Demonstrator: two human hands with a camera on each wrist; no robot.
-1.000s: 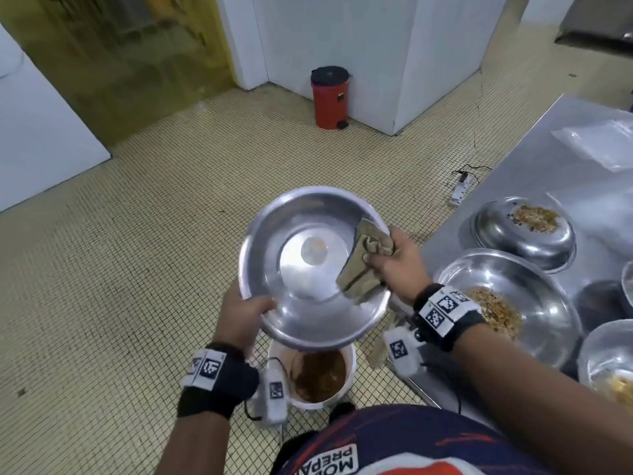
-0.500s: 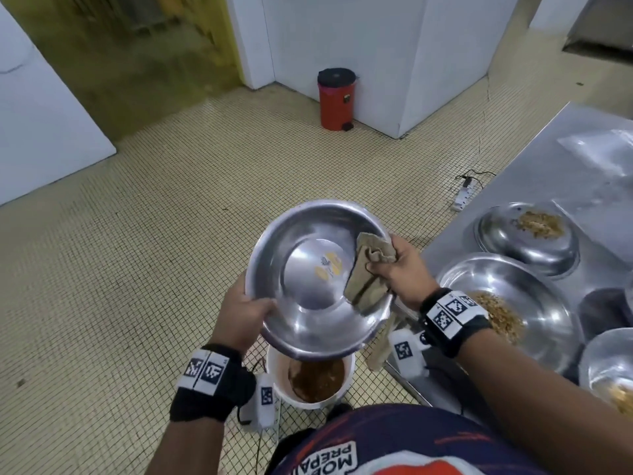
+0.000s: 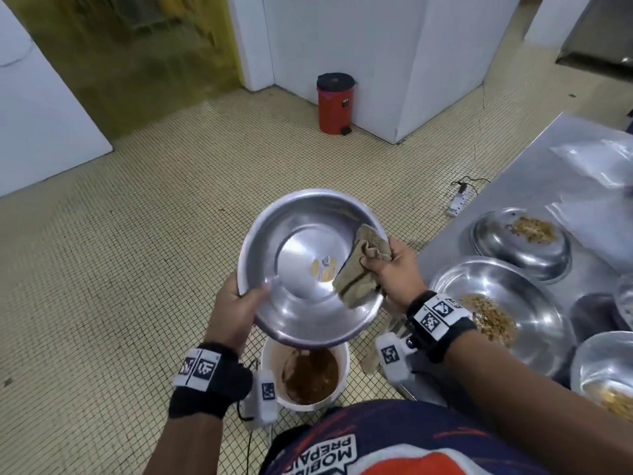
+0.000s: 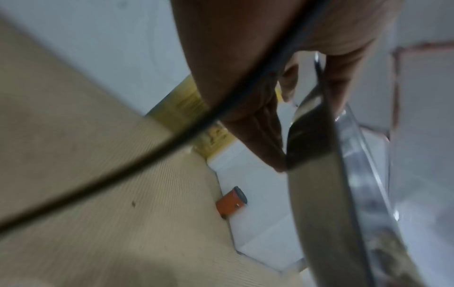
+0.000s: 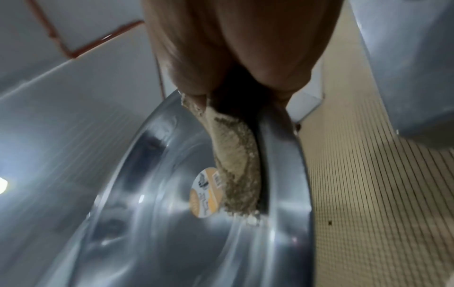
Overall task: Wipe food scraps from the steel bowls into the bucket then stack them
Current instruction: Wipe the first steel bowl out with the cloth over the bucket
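My left hand (image 3: 236, 303) grips the near-left rim of a large steel bowl (image 3: 301, 241), tilted above a white bucket (image 3: 310, 375) that holds brown scraps. A round yellow sticker (image 3: 323, 269) shows on the bowl's flat bottom, and the inside looks clean. My right hand (image 3: 394, 272) holds a crumpled beige rag (image 3: 359, 269) against the bowl's right inner wall. In the right wrist view the rag (image 5: 233, 165) hangs down beside the sticker (image 5: 206, 192). The left wrist view shows my left hand's thumb and fingers (image 4: 270, 136) pinching the bowl's rim (image 4: 317, 174).
On the steel table (image 3: 534, 180) at right lie several steel bowls with scraps: an upturned one (image 3: 520, 248), a wide one (image 3: 503, 313) and another (image 3: 606, 375) at the edge. A red pedal bin (image 3: 334, 104) stands by the white wall. A power strip (image 3: 457, 204) lies on the tiled floor.
The bowl has turned in my hands, carrying the sticker from the centre toward the rag. The rag has slid down the right inner wall. The view has shifted slightly.
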